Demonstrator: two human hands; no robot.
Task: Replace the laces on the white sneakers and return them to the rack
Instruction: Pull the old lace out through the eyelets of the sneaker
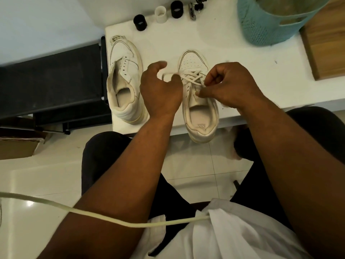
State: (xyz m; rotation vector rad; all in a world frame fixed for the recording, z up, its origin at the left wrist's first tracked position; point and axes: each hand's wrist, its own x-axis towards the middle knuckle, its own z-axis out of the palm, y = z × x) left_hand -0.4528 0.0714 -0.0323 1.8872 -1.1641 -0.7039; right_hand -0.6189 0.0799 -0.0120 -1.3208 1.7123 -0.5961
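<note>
Two white sneakers stand on the white table [242, 58]. The right sneaker [197, 116] sits at the front edge, toe pointing away, with a white lace [194, 76] crossed through its upper eyelets. My right hand [229, 85] pinches a strand of that lace over the tongue. On the shoe's left side, my left hand [160, 90] holds the other lace end between thumb and fingers. The left sneaker [124, 81] lies tilted with bare eyelets, and a loose bundle of lace [116, 39] rests by its toe.
At the table's back edge stand two black cylinders [140, 22], a white one [161, 14] and a small metal tool [192, 11]. A light blue mesh basket [270, 21] sits at back right beside a wooden board [324, 43]. A dark rack [52, 81] stands left of the table.
</note>
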